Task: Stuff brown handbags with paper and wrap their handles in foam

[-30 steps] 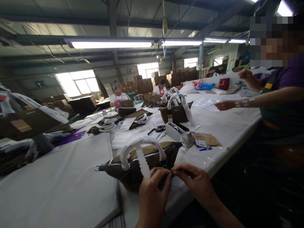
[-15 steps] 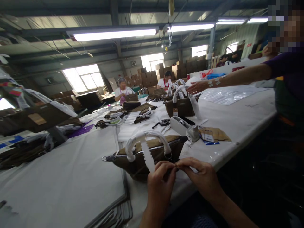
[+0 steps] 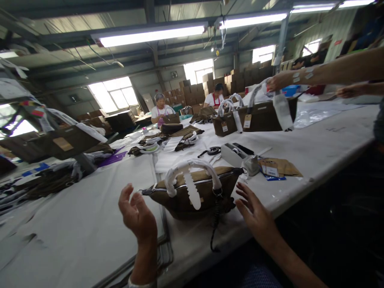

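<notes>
A brown handbag (image 3: 192, 192) lies on the white table (image 3: 75, 224) in front of me, its handles wrapped in white foam. A dark cord (image 3: 215, 228) hangs from the bag's near side over the table edge. My left hand (image 3: 138, 216) is raised to the left of the bag, fingers apart, holding nothing. My right hand (image 3: 255, 212) hovers just right of the bag with fingers spread, close to it but not gripping.
A co-worker's hand (image 3: 277, 82) at the right lifts another brown bag (image 3: 264, 114) by its handle. A tape dispenser (image 3: 240, 156) and paper tags (image 3: 279, 168) lie behind my bag. More bags, boxes and two seated people are farther down the table.
My hands were pinched together at the bag's near side; now both have let go and spread apart. The cord hangs loose. The co-worker has picked up a bag.
</notes>
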Motion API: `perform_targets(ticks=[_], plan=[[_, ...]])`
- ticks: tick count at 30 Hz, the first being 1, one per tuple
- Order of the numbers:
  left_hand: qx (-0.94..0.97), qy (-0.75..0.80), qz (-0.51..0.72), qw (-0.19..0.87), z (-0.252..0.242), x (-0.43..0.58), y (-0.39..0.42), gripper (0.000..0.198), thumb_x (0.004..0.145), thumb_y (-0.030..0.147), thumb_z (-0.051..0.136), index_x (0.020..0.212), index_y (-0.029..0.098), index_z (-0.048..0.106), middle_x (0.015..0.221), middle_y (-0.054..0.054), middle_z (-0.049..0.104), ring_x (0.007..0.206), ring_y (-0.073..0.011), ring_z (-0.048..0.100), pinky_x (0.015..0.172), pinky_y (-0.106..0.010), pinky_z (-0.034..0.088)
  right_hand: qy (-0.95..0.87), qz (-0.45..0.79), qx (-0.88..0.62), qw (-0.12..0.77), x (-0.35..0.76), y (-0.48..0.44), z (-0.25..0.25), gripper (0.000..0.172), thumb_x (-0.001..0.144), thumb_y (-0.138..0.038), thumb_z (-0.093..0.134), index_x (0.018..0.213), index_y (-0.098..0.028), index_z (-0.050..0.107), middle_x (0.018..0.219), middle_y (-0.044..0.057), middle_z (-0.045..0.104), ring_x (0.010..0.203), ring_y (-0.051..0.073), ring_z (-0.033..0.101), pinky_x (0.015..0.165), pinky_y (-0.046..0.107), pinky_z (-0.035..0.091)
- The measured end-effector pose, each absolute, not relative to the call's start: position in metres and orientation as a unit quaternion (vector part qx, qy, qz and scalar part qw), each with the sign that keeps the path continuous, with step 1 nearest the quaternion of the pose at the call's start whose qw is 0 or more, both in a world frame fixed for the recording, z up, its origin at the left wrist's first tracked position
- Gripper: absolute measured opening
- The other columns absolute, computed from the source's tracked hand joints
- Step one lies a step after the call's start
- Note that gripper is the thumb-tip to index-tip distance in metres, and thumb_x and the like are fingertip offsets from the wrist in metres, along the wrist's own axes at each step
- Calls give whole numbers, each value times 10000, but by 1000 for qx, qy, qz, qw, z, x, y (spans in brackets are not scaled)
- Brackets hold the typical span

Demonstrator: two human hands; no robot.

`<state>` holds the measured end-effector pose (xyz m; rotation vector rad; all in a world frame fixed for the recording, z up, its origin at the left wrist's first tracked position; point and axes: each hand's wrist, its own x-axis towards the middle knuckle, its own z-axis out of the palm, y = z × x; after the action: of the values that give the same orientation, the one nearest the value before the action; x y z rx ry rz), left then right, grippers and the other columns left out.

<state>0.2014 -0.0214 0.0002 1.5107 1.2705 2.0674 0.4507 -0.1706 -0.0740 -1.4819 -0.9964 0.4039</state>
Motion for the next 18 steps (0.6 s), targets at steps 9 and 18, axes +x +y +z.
perform_targets(ticks=[9,18], plan=[[468,364,508,625,-24,198,-59,859,887,817,242,1148,162,733,1096,-149,743,851,-208,700,686,-281,551,-378,163,-606,681,481,-93,-60,872,874,-781,448,1555,-247,337,1630,54,281,1527,281,182,1265,468,83],[603,317,488,546,-31,272,28,504,948,600,498,1231,209,644,1301,-138,646,1286,-301,575,1023,-558,488,-416,221,-583,662,468,-81,-61,782,930,-769,316,1532,-276,390,1612,24,320,1510,263,243,1261,474,129]])
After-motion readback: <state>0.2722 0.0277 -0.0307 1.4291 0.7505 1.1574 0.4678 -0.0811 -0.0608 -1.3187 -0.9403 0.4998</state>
